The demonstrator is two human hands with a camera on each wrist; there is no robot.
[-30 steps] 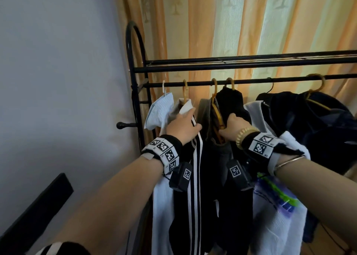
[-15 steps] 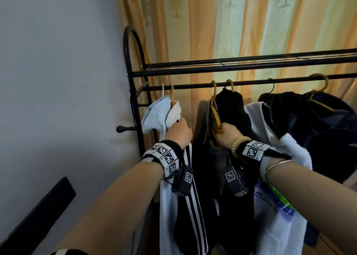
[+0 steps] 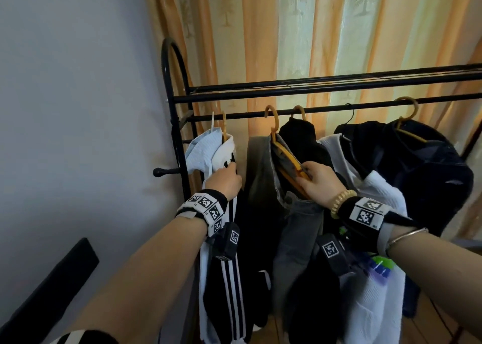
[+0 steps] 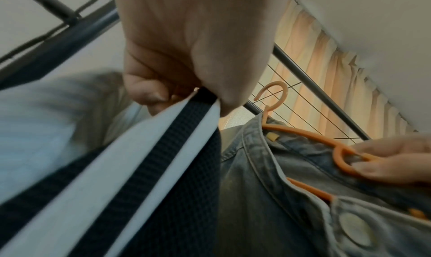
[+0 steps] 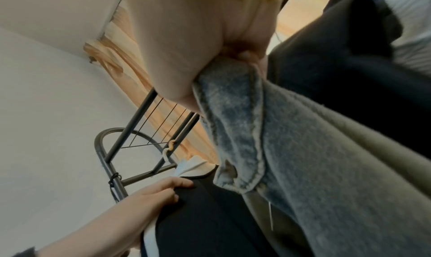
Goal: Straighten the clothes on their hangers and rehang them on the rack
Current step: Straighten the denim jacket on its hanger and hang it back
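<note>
A black garment with white stripes hangs at the left end of the black rack rail, against a light blue shirt. My left hand pinches its top edge; the left wrist view shows the striped fabric caught between thumb and curled fingers. My right hand grips the arm of an orange hanger that carries a grey-blue denim garment. The right wrist view shows denim bunched in that grip. The hanger's hook sits at the rail.
Dark clothes and a white garment crowd the rail to the right. Orange striped curtains hang behind the rack. A grey wall is at the left, with a rack knob sticking out and a dark object low down.
My left hand has slid the striped garment and its hanger left along the rail, up against the light blue shirt. A gap has opened between it and the denim garment.
</note>
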